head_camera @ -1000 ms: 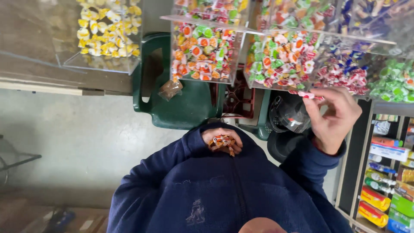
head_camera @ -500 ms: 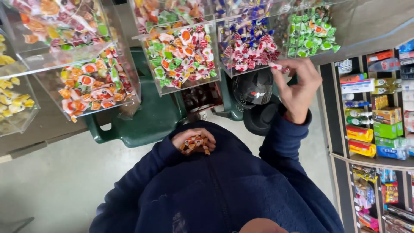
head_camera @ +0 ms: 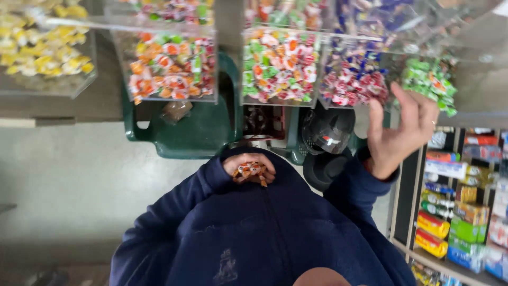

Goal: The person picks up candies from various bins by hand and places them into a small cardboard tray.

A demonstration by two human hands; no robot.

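My left hand [head_camera: 248, 168] is pressed against my chest, cupped around a small bunch of wrapped candies [head_camera: 251, 170] in orange, red and white. My right hand [head_camera: 398, 127] is raised at the right, fingers spread, just below a clear bin of green-wrapped candies [head_camera: 429, 80]; I cannot see anything in it. Next to that bin are a bin of red and blue candies [head_camera: 353, 79] and a bin of mixed red, green and orange candies [head_camera: 279, 66]. I wear a dark blue sweatshirt [head_camera: 254, 233].
More clear bins hold orange-red candies [head_camera: 172, 66] and yellow candies [head_camera: 45, 50]. A green plastic chair [head_camera: 196, 127] stands below them on the grey floor. Two dark caps [head_camera: 328, 143] lie near the chair. Shelves of coloured packets [head_camera: 460, 212] fill the right side.
My right hand has left the red and blue candy bin and moved right toward the green candy bin. The view has shifted. My left hand stays at my chest with the candies.
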